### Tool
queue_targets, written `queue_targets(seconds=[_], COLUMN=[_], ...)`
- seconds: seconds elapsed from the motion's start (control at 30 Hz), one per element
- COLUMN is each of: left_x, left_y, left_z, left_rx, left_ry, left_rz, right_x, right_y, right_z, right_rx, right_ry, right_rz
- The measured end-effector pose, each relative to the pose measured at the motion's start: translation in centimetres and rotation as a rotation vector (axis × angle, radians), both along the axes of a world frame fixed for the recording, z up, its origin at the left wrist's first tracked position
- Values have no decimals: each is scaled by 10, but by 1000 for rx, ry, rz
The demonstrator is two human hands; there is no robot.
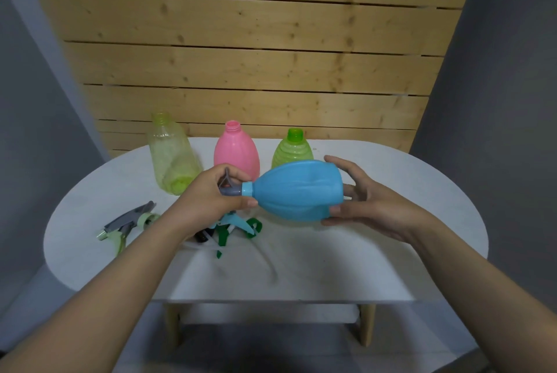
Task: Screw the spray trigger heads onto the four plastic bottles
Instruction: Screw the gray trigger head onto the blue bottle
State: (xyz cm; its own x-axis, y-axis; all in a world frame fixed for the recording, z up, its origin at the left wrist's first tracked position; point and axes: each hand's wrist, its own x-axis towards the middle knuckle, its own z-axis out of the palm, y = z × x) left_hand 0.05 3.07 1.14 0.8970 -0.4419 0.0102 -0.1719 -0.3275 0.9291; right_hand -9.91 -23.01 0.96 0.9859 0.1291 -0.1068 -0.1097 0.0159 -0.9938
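The left hand [211, 196] is gripping a grey trigger head [229, 188] at the blue bottle [297, 191] neck, the right hand [366, 202] is cupping its base; 3 bottles are standing uncapped.

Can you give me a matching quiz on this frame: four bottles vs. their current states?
Things:
1. blue bottle
2. pink bottle
3. clear yellowish bottle
4. green ribbed bottle

States:
A. upright, far left of the row, neck open
B. held sideways between both hands, grey trigger head at its neck
C. upright, partly behind the blue one, neck open
D. upright, middle of the row, neck open

Pairs: 1-B, 2-D, 3-A, 4-C
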Motion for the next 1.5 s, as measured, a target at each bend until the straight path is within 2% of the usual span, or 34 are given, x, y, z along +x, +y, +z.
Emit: queue_targets(seconds=[0.13,0.23,0.4,0.53,0.67,0.8,1.0,1.07,1.2,1.5], left_x=[-1,-3,-2,1,-1,-2,-1,0,-3,-4], left_y=[2,2,1,2,3,4,-1,-1,1,1], left_z=[1,0,-3,-2,0,1,0,1,2,3], left_rx=[17,27,45,4,-1,20,-7,-24,-27,-15], left_ry=[-44,-60,-35,33,-1,-44,45,48,-15,-164], left_rz=[-37,-80,-47,1,-43,-90,-32,-29,-73,-131], right_x=[-3,-2,-1,-1,-1,-2,1,1,-1,-3], right_y=[4,6,11,4,5,8,4,3,7,9], right_z=[2,-3,-7,-3,3,-1,-4,-1,2,6], right_rx=[-278,-378,-296,-194,-283,-341,-118,-147,-197,-126], right_ry=[-33,-34,-50,-31,-46,30,20,-5,-11,101], right_rz=[-77,-155,-192,-34,-55,-67,-39,-87,-144,-145])
